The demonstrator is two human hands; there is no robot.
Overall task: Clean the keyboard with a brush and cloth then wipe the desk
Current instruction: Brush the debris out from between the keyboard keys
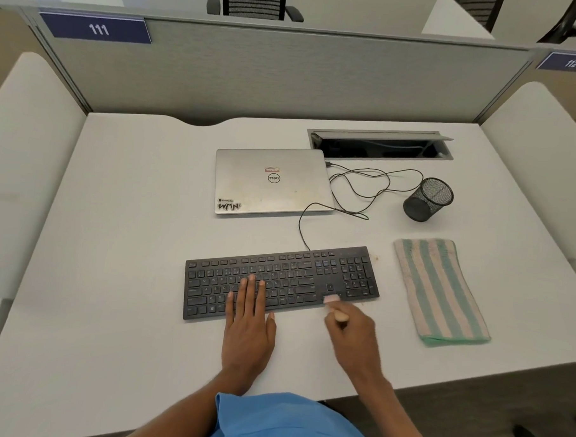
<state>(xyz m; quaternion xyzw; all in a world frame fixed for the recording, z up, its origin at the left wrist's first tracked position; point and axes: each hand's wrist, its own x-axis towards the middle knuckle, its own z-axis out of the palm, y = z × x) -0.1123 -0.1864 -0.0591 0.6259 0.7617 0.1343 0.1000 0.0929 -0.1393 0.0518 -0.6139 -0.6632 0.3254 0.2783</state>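
Observation:
A black keyboard (297, 275) lies on the white desk (130, 244), its cable running back to a closed silver laptop. My left hand (247, 322) rests flat on the keys at the keyboard's lower middle, fingers straight. My right hand (354, 337) grips a small brush (334, 304) with a light wooden handle; its pale bristles touch the keyboard's front edge near the arrow keys. A folded cloth (438, 291) with green and cream stripes lies to the right of the keyboard, untouched.
The closed laptop (271, 181) sits behind the keyboard, with loose cable (364, 188) looped to its right. A black mesh pen cup (427, 199) lies tipped over at right. An open cable hatch (379, 146) is at the back. Partition walls surround the desk.

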